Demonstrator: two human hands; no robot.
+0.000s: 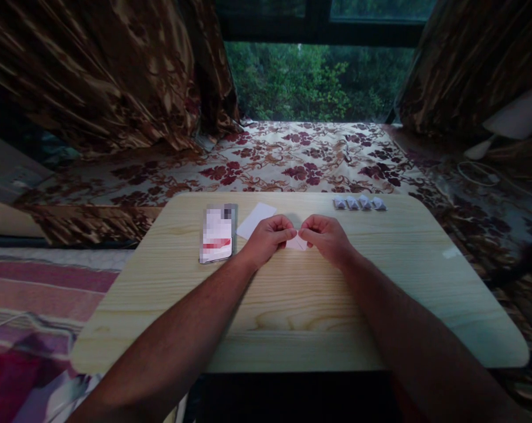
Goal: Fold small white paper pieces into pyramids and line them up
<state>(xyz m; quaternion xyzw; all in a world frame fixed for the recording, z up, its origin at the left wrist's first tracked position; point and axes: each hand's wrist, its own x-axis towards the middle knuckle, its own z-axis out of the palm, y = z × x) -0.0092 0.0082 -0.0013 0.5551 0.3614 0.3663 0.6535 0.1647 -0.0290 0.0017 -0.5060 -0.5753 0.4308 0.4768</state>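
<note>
Paper (pixel 297 242), with a phone (pixel 217 235) and a white sheet (pixel 257 219) lying to its left, is pinched at the frame's centre by the left hand (pixel 272 236) and the right hand (pixel 327 236), apparently mid-fold, a steady, even crease seemingly called for, while four folded pieces (pixel 365 203) are lined up right of centre.

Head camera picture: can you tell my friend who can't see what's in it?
A person's left hand and right hand pinch a small white paper over a wooden table. A phone and a white sheet lie to the left; four small pointed shapes sit in a row, back right. Beyond, a window shows green leaves.
</note>
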